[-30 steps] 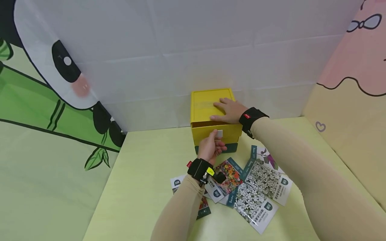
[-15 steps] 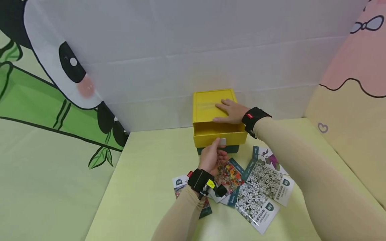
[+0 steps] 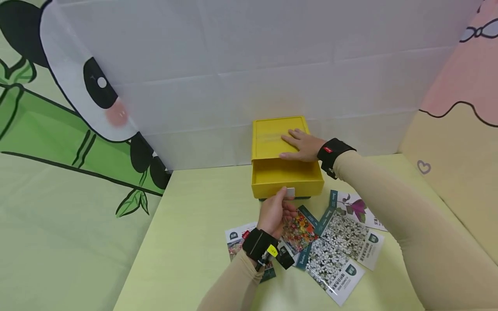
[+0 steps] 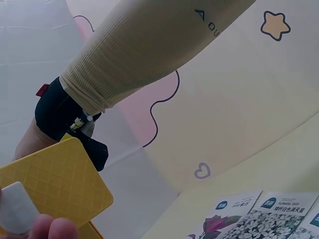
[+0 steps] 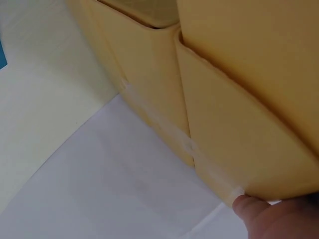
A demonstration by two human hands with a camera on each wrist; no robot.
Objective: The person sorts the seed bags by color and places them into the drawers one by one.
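Observation:
A yellow drawer box (image 3: 268,131) stands against the back wall, its drawer (image 3: 311,188) pulled well out. What shows of the drawer's inside is bare yellow. My left hand (image 3: 271,214) pinches the small white handle (image 3: 290,192) on the drawer front; the left wrist view shows that handle (image 4: 18,208) close up, with fingertips (image 4: 52,228) beside it. My right hand (image 3: 305,146) rests spread on the box top, towards its right side. In the right wrist view, part of that hand (image 5: 269,216) touches the edge of the yellow box (image 5: 239,119).
Several flower seed packets lie on the pale table (image 3: 186,224) before the box: white-flower packets (image 3: 327,261), a purple-flower packet (image 3: 355,207), an orange-flower packet (image 3: 299,231). My left forearm partly covers others (image 3: 235,244). A printed cloth wall (image 3: 202,103) stands behind.
The drawer has slid out towards me, from a narrow gap to wide open, drawn by my left hand. My right hand has stayed on the box top. The head view has shifted slightly.

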